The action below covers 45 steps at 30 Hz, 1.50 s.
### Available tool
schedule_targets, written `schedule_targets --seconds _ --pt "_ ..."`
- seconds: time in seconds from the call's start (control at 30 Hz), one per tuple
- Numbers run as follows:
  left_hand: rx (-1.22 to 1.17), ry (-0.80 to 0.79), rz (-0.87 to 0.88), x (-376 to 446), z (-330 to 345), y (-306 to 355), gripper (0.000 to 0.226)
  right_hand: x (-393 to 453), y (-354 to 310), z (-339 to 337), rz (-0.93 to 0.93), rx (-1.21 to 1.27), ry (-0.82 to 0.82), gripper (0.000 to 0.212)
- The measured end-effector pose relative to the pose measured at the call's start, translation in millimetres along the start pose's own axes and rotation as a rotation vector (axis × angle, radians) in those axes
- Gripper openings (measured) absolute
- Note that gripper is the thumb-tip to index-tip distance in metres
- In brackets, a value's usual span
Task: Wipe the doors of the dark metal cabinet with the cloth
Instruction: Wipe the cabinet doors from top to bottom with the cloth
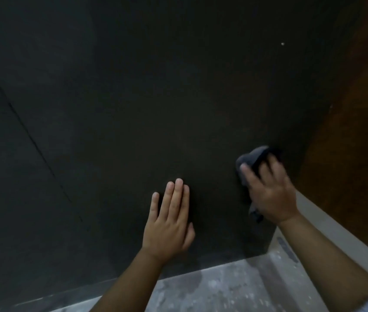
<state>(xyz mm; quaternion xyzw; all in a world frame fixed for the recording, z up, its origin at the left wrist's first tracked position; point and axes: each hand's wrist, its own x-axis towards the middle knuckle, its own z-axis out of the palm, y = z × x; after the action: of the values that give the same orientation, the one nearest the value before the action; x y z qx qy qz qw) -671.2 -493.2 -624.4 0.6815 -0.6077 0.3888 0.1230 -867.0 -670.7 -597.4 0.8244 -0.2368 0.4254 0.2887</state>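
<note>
A person stands close in front of the dark metal cabinet (133, 97), looking down along its door. The door fills almost the whole view, and a thin seam (32, 136) runs slantwise across its left part, where one door panel meets the next.

The left hand (169, 224) lies flat against the door, low down near the bottom edge. Its fingers are straight and held together, pointing upward, and its grip is released: it only presses on the metal and holds nothing.

The right hand (270, 194) is further to the right and a little higher, near the right edge of the door. It presses the cloth (251, 159) against the metal. The cloth is dark grey and bunched; one part shows above the fingers and a small end hangs out under the palm. The fingers are spread over the cloth and slightly bent on it, so the grip grasps the cloth while pushing it on the door. This hand looks blurred.

On the door, far above the right hand, there is one small pale spot (282, 44).

To the right of the cabinet I see a brown wooden surface (354, 131), and below it a pale skirting (318, 215). The floor (223, 289) under the arms is grey and speckled.
</note>
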Motion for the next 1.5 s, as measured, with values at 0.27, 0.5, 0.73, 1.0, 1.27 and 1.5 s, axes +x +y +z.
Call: schedule_targets --seconds 0.27,0.5,0.73,1.0,1.27,1.5 --pt "-0.025 -0.012 0.021 18 11 42 0.077 27 15 -6 0.469 0.232 0.185 0.05" --pt "-0.021 -0.029 -0.006 11 21 53 0.076 -97 -21 17 0.296 0.083 -0.312 0.093" --pt "-0.026 -0.122 0.006 -8 30 71 0.072 -140 -31 20 0.342 0.144 -0.492 0.08" --pt "-0.047 -0.123 -0.03 -8 49 99 0.081 -112 -19 28 0.469 0.172 -0.207 0.075" --pt "-0.076 -0.166 0.09 -20 71 114 0.075 -201 -59 42 0.479 0.284 -0.855 0.093" --pt "-0.08 -0.152 0.081 -25 80 118 0.074 -210 -52 52 0.75 0.494 -0.638 0.086"
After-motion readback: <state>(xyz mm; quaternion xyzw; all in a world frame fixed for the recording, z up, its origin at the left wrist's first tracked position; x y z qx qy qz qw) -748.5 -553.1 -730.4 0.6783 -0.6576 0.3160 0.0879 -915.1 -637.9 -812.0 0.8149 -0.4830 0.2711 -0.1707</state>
